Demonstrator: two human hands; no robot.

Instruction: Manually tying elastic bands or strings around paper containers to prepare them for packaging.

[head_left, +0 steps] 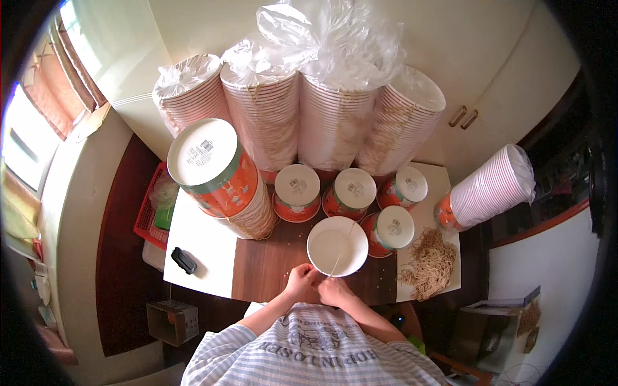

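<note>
A white paper bucket point(327, 249) stands mouth up near the front edge of the table, its inside bare to view. A thin tan string point(335, 264) crosses its mouth from the far rim to the near rim. Just below the near rim, my right hand point(337, 292) is closed at the string's near end. My left hand point(300, 280) sits close beside it, left of the bucket's near rim, with fingertips pinched together. What lies between those fingertips is too small to make out. Right of the bucket, a tangled heap of tan strings point(430, 265) lies on the table.
Several upside-down red-and-green buckets point(297, 186) stand behind and right of the white one. Tall plastic-wrapped stacks point(264, 116) line the back. An inverted stack point(205, 154) rises at left, near a black object point(184, 260). Another wrapped stack point(489, 186) leans at right.
</note>
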